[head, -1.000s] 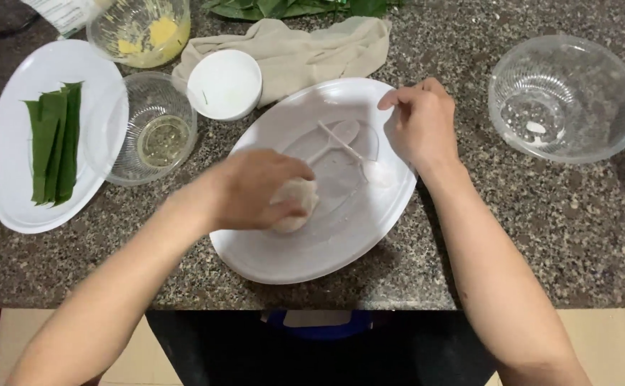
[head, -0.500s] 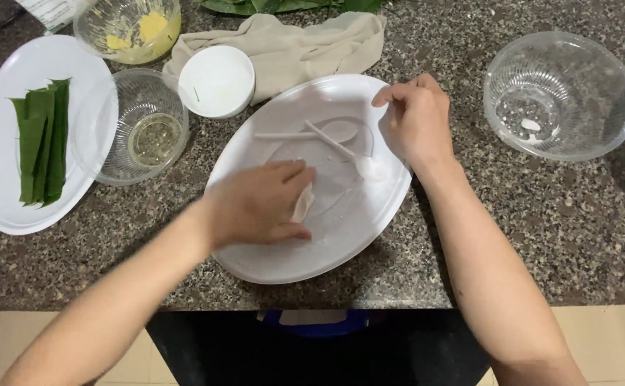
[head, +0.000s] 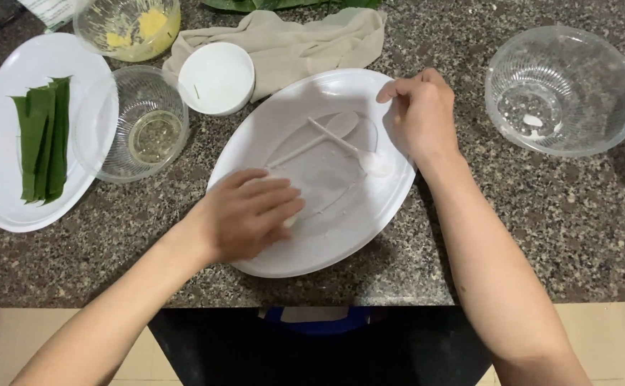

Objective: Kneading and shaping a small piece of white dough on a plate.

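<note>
The left hand [head: 244,218] lies palm-down with fingers spread over a small white lump of dough [head: 291,220], almost hidden, pressing it against the near-left part of the oval plate [head: 369,229]. The right hand [head: 419,114], fingers curled, grips the plate's far-right rim and steadies it. This looks like flattening; going on calls for even downward pressure, keeping clear of the two white spoons [head: 341,139] crossed mid-plate, with the bowl of oil [head: 141,125] further left.
</note>
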